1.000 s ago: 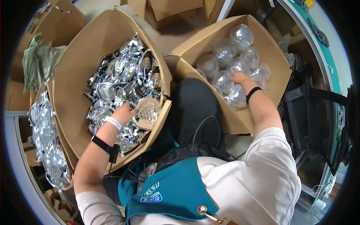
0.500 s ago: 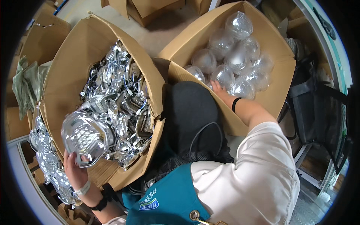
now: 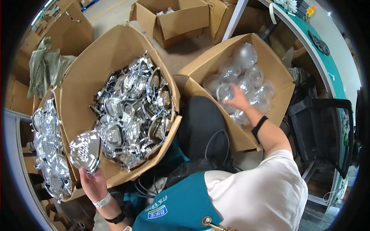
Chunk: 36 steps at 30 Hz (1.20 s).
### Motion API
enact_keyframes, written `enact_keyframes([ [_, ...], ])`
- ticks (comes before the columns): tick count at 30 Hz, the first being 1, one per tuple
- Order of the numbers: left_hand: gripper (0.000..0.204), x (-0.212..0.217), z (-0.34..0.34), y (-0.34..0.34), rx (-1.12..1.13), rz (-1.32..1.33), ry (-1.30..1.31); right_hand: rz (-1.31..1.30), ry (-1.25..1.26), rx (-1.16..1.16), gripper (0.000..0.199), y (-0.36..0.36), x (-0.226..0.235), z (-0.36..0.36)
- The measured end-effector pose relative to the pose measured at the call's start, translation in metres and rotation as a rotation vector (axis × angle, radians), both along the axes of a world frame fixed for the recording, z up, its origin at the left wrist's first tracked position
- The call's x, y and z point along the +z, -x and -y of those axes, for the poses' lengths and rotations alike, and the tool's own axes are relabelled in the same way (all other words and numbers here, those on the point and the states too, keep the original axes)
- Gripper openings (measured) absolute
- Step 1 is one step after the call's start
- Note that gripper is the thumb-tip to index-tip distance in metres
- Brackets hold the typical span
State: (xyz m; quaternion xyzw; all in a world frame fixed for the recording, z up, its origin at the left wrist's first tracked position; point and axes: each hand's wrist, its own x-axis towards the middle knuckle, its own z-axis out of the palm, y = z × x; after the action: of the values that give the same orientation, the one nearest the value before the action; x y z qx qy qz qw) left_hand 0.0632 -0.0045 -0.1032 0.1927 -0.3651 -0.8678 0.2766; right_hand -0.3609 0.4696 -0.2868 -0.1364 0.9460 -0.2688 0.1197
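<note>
My left hand (image 3: 93, 182) grips a clear, dome-shaped plastic shell (image 3: 85, 149) by its lower edge, tilted above the near left corner of a cardboard box (image 3: 83, 73). In that box lie several silvery reflective housings (image 3: 129, 119) with thin wires. Over on the right, my right hand (image 3: 240, 98) reaches into a second cardboard box (image 3: 196, 71) with its fingers spread. Beneath and beside those fingers are several clear round plastic domes (image 3: 245, 56). Whether the fingertips touch one of them I cannot tell.
Left of the housings stands another box of wrapped shiny parts (image 3: 50, 150), with a greenish plastic sheet (image 3: 40, 69) behind it. An open carton (image 3: 183, 25) sits at the back. A black chair (image 3: 318, 127) and a green-topped table (image 3: 323, 46) are at the right.
The dome in my left hand has turned and tilts differently. My right hand has lifted from the near side of the clear domes and spread its fingers. The whole view has shifted.
</note>
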Motion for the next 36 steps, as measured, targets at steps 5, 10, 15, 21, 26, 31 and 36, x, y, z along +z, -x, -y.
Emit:
enact_keyframes([
  [5, 0.028, 0.004, -0.023, 0.012, 0.216, 0.051, 0.234, 0.104, 0.437, -0.095, 0.104, 0.006, 0.035, -0.030],
  [10, 0.028, -0.001, -0.024, -0.005, 0.077, 0.035, 0.154, 0.600, -0.029, -0.073, 0.101, -0.008, -0.001, -0.004],
  [15, 0.033, -0.001, -0.031, -0.005, 0.112, 0.109, 0.182, 0.908, 0.214, -0.154, 0.076, -0.001, -0.063, -0.025],
  [21, 0.040, 0.009, -0.057, -0.011, 0.184, 0.065, 0.156, 1.157, 0.155, -0.063, 0.060, -0.020, -0.047, 0.023],
  [26, 0.038, -0.001, -0.046, -0.008, 0.148, 0.050, 0.129, 0.812, 0.249, -0.043, 0.063, 0.031, -0.118, -0.049],
  [31, 0.036, -0.003, -0.045, -0.019, 0.200, 0.047, 0.187, 0.391, 0.009, 0.026, 0.086, 0.026, -0.089, -0.024],
  [36, 0.034, -0.001, -0.045, -0.022, 0.297, 0.085, 0.309, 0.594, 0.769, -0.535, 0.080, 0.025, 0.003, -0.007],
])
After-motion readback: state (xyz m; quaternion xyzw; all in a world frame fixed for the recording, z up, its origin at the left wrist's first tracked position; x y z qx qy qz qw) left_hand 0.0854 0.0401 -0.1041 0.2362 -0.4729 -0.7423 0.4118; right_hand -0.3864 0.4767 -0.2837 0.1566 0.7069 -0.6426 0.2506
